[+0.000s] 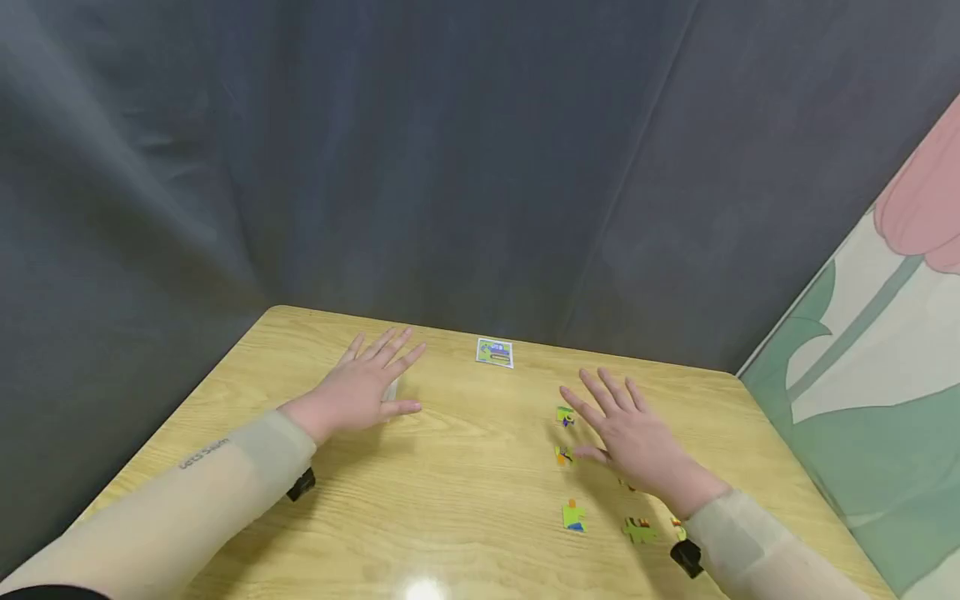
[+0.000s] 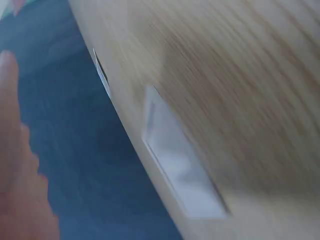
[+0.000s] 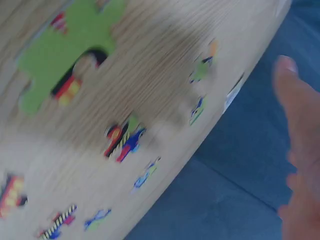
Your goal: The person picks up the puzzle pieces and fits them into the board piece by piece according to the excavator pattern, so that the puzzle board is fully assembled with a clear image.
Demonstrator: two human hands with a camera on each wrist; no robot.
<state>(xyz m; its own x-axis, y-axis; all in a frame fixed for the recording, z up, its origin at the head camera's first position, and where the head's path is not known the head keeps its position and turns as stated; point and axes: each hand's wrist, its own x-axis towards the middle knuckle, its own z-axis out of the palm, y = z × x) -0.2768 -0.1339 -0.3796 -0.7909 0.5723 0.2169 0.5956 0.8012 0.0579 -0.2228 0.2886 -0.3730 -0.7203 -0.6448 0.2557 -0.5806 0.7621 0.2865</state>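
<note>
My left hand hovers over the left half of the table, fingers spread and nothing held. Partly hidden behind it is a white flat rectangular thing, seen whole as a pale slab in the left wrist view. On the other side, my right hand is held above several loose jigsaw puzzle pieces, its fingers straight and apart. A green piece with a dark curved edge lies below that wrist, and looks large in the right wrist view. Another green piece has orange and blue parts.
A small picture card with a white border lies near the table's far edge. The wooden table meets a dark curtain behind. At the right stands a panel with a painted tulip.
</note>
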